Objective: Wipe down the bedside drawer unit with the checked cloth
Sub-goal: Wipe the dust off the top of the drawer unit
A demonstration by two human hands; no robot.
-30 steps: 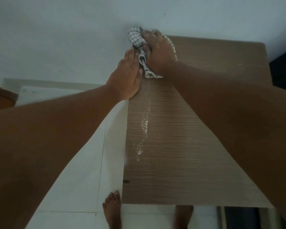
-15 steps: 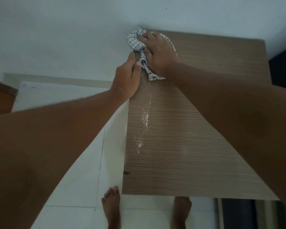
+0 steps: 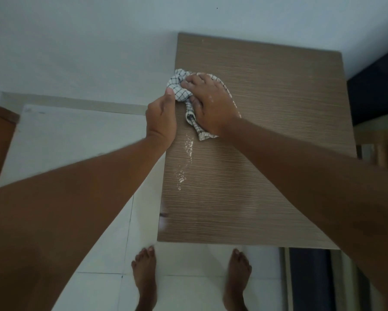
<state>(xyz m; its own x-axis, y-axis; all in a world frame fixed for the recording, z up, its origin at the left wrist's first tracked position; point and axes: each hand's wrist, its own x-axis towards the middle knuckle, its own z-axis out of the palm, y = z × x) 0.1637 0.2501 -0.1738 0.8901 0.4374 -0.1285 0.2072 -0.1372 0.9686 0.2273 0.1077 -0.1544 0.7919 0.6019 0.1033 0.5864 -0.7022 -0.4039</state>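
A single wide-angle view is taken from a camera worn on the head, aimed forward and steeply down. The top of the drawer unit [image 3: 278, 97] is seen from close above, its far edge against the wall [image 3: 76, 41] and its near edge over bare feet [image 3: 144, 272]. The checked cloth [image 3: 179, 90] by its left edge lies just above mid-frame.

White cloth [image 3: 179, 90] with black checks; brown wood-grain drawer unit [image 3: 278, 108]; white floor tiles [image 3: 76, 140].
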